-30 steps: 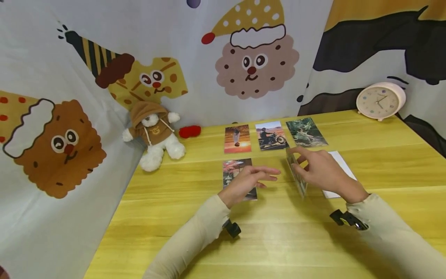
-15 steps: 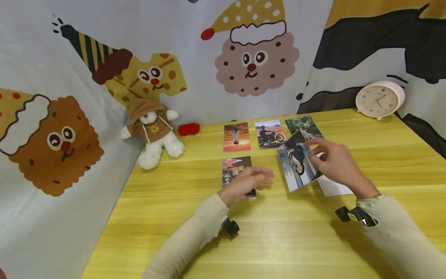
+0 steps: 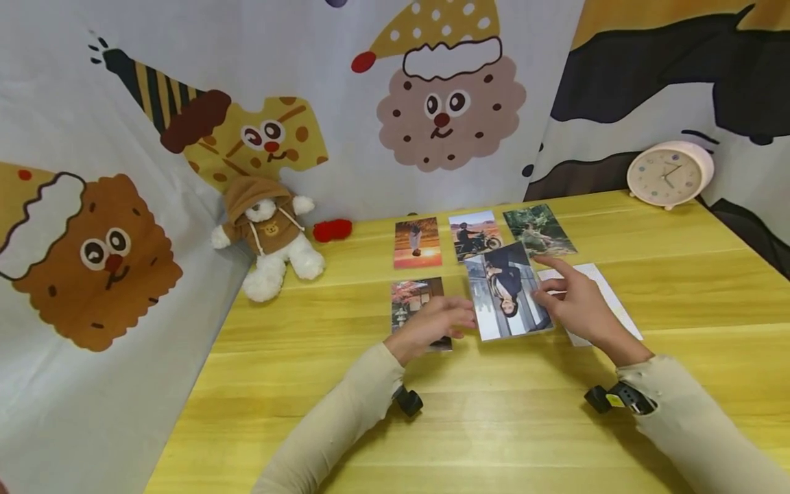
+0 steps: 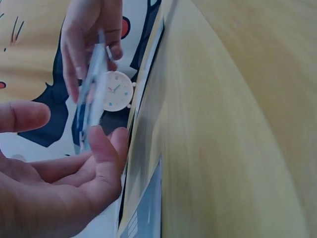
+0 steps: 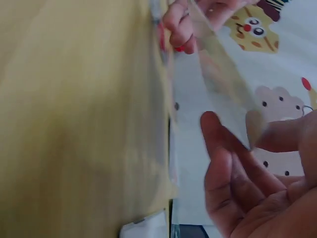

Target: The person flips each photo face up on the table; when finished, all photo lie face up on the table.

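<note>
My right hand (image 3: 580, 302) pinches a photo card (image 3: 506, 288) by its right edge and holds it raised and tilted over the table. Its face, with a person in dark clothing pictured upside down, is turned to the head camera. At the card's left edge are the fingertips of my left hand (image 3: 435, 322), its fingers loosely bent and the thumb apart in the left wrist view. Under that hand lies a garden photo (image 3: 407, 302), partly covered. A white card (image 3: 607, 291) lies beneath and beside my right hand.
Along the back of the wooden table (image 3: 494, 425) lie a sunset photo (image 3: 417, 243), a motorcycle photo (image 3: 475, 230) and a forest photo (image 3: 540, 230). A plush bear (image 3: 268, 233) and a red item (image 3: 332, 230) sit back left, an alarm clock (image 3: 669, 175) back right.
The photo in my right hand has turned from nearly edge-on to face the head camera and moved left, up to my left fingertips. My left hand has shifted slightly left.
</note>
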`<state>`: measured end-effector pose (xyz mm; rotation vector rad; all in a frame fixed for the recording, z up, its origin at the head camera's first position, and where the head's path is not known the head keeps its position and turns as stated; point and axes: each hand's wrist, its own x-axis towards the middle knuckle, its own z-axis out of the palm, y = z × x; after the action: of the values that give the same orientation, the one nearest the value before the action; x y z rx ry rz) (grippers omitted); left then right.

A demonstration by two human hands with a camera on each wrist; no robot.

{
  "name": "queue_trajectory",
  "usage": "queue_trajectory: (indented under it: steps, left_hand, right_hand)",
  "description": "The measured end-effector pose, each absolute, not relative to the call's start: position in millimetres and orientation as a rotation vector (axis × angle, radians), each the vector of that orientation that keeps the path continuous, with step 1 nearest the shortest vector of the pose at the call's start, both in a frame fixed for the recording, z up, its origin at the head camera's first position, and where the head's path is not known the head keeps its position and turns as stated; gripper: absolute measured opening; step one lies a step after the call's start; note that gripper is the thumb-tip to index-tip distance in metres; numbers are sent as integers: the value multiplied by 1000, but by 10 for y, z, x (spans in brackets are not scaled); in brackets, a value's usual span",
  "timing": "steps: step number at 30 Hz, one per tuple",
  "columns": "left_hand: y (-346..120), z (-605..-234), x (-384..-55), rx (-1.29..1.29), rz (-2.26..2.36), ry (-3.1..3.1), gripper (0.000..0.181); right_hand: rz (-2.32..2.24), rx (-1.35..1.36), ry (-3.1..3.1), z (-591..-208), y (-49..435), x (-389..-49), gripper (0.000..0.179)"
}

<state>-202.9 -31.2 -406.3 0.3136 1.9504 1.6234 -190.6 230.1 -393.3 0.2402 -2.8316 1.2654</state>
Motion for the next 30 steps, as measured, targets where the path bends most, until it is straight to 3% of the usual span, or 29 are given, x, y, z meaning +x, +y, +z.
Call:
queue_trajectory:
  steps: [6, 14, 30]
  left_hand:
    - [-338, -4063, -2051, 263, 1506, 2048, 47]
    - [-377, -4061, -2059, 340, 1329, 2143, 24]
    - [-398, -4068, -2096, 381, 1181, 2247, 39]
  right_hand:
    - [1075, 327, -3041, -3998, 2259, -1944, 65]
    - [898, 345, -3200, -4057, 2215, -1987, 67]
    - [878, 304, -3311, -4084, 2168, -2024, 66]
